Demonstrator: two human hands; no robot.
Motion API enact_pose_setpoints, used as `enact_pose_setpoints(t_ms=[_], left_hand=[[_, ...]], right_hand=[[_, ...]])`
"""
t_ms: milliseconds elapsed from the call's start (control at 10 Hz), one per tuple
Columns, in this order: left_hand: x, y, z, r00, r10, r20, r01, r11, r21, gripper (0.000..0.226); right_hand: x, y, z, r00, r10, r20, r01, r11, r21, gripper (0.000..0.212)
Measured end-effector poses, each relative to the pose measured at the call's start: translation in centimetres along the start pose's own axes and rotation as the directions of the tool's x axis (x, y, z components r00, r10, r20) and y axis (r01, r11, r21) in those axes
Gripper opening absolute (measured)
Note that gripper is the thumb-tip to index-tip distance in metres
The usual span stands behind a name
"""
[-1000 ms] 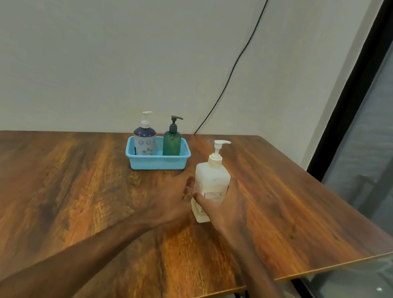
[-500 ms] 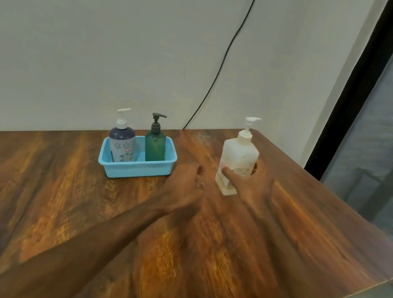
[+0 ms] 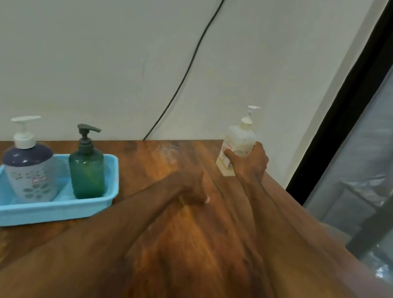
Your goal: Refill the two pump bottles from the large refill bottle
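While the right hand (image 3: 250,162) grips the cream refill bottle (image 3: 237,143) upright near the table's (image 3: 183,264) far right corner, its pump is on. The 2 pump bottles, 1 purple-topped (image 3: 28,171) and 1 green (image 3: 86,174), stand capped in the blue basket (image 3: 47,212) well to the left. The left hand (image 3: 191,187) rests loosely curled on the table, holding nothing. Judging by this, no refilling has begun: all 3 tops need removing, then 2 pours.

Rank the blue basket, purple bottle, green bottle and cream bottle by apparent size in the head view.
1. Blue basket
2. Purple bottle
3. Green bottle
4. Cream bottle, which stands farther from the camera, so its rank is unsure.
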State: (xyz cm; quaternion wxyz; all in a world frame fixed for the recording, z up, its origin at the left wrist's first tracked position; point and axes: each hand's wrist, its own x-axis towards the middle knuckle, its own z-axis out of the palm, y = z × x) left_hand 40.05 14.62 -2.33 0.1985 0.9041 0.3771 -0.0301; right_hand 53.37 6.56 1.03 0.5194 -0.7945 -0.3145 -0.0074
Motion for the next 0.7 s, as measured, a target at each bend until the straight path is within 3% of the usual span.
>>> enact_pose_setpoints(t_ms=[200, 700], left_hand=[[1.6, 1.3, -1.1, 0.999, -0.046, 0.024, 0.043, 0.992, 0.120, 0.075], [0.5, 1.6, -0.9, 0.995, -0.096, 0.018, 0.095, 0.995, 0.019, 0.083]], right_hand=[[4.1, 1.1, 3.3, 1.000, -0.021, 0.013, 0.021, 0.999, -0.047, 0.079], [3.3, 2.7, 4.2, 0.998, 0.038, 0.058, -0.035, 0.998, -0.050, 0.083]])
